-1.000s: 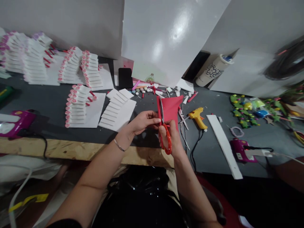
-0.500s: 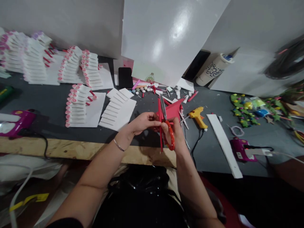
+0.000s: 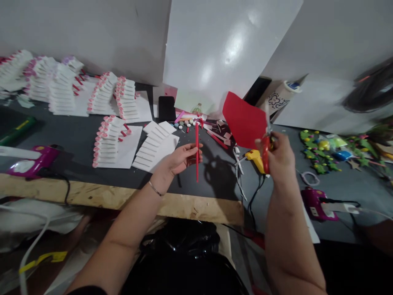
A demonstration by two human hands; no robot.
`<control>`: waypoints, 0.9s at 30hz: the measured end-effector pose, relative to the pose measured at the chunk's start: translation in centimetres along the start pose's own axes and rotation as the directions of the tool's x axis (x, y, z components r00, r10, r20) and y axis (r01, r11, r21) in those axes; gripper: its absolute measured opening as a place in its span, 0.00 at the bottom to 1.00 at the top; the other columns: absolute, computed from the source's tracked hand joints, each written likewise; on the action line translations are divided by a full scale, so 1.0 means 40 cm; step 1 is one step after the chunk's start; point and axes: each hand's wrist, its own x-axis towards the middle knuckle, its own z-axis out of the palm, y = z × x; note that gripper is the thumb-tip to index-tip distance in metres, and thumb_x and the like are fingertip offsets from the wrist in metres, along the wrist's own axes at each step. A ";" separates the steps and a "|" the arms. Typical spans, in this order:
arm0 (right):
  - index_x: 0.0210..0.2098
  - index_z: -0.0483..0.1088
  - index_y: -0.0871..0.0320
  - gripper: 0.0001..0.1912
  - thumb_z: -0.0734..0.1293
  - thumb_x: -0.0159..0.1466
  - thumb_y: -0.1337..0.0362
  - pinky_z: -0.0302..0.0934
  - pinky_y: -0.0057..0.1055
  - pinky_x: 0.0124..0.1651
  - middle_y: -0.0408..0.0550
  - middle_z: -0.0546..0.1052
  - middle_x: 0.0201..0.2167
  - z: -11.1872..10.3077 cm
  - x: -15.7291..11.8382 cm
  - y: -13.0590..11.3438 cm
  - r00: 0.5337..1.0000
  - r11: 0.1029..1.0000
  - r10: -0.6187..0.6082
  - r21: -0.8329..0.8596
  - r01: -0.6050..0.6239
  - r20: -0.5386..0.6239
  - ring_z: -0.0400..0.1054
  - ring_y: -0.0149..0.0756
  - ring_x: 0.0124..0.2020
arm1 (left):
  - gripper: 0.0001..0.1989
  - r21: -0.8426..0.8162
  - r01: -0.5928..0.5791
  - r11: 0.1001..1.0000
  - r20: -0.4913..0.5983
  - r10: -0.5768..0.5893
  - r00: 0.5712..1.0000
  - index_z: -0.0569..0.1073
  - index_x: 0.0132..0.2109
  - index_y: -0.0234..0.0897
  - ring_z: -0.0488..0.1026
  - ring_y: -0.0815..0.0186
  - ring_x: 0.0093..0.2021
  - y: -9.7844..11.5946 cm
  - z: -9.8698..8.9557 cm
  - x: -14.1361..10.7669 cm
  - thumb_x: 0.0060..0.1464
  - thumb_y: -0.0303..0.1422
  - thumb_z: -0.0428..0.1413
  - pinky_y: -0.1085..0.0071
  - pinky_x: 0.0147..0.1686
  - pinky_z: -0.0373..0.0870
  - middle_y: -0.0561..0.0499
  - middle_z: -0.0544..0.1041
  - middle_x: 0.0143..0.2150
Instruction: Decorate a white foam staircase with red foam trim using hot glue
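Between thumb and fingers, my left hand (image 3: 186,158) pinches a narrow red strip (image 3: 197,164), held upright above the table near its front edge. My right hand (image 3: 280,157) is raised off to the right, closed round red-handled scissors (image 3: 265,157) whose blades point up. The same hand also holds a red sheet (image 3: 244,121) that spreads out to the left of the scissors. Left of my left hand lies a fan of small white pieces (image 3: 150,151) on a white card. A yellow glue gun (image 3: 255,160) lies beneath my right hand, partly covered by it.
Rows of white pieces with pink ends (image 3: 106,143) line the left side. A black phone (image 3: 167,108), small scraps and beads lie at the back. A patterned tumbler (image 3: 282,95), green star decorations (image 3: 317,151) and a purple power adapter (image 3: 317,203) are at the right.
My hands have moved apart. My right hand has carried the scissors and the red sheet to the right and up, while my left hand keeps the red strip, now separate from the sheet.
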 end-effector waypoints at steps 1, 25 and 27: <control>0.52 0.67 0.55 0.31 0.68 0.58 0.41 0.61 0.38 0.32 0.50 0.76 0.34 -0.007 -0.024 0.004 1.000 0.993 0.011 -0.119 -0.013 -0.017 0.69 0.42 0.31 | 0.03 -0.027 0.009 1.000 -0.015 -0.009 1.000 0.76 0.40 0.32 0.77 0.70 0.28 0.001 0.000 0.000 0.57 0.25 0.59 0.72 0.36 0.75 0.52 0.77 0.28; 0.38 0.73 0.58 0.26 0.67 0.59 0.40 0.44 0.25 0.17 0.32 0.57 0.14 0.152 -0.179 -0.086 0.829 0.692 0.008 0.596 -0.408 0.559 0.48 0.25 0.14 | 0.07 0.934 -0.258 0.247 0.203 0.228 0.952 0.71 0.39 0.41 0.71 0.62 0.34 -0.097 0.078 -0.043 0.63 0.36 0.50 0.71 0.34 0.60 0.52 0.74 0.32; 0.33 0.71 0.57 0.24 0.69 0.58 0.41 0.41 0.24 0.15 0.31 0.57 0.13 0.148 -0.168 -0.093 0.849 0.591 0.067 0.665 -0.457 0.524 0.47 0.23 0.13 | 0.09 0.965 -0.226 0.133 0.192 0.229 0.954 0.71 0.39 0.42 0.72 0.60 0.34 -0.098 0.070 -0.039 0.64 0.38 0.50 0.71 0.32 0.58 0.51 0.74 0.32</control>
